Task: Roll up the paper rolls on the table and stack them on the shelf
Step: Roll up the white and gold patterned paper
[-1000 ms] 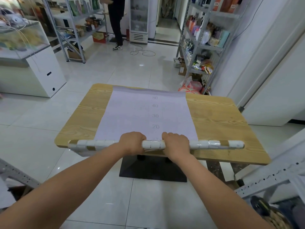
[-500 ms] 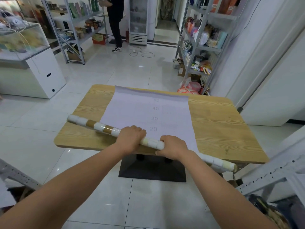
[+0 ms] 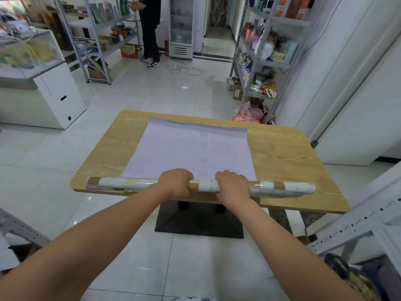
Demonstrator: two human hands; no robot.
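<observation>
Grip of left hand (image 3: pixel 175 183) and right hand (image 3: pixel 232 185) tight around paper roll (image 3: pixel 204 186), midway, at table (image 3: pixel 282 153) edge.

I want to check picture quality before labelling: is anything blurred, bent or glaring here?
Head view: the glass case at far left is smeared; the wide lens bows the shelf at right; a glare spot sits on the floor; the left hand, right hand and paper roll look sharp.

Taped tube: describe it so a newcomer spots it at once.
Find the wood-grain table mid-floor, with a pale lilac paper sheet lying on it. Along the table's near edge, at the sheet's end, lies the long tube banded in white and brown tape, the only thing the left hand and right hand grip.
</observation>
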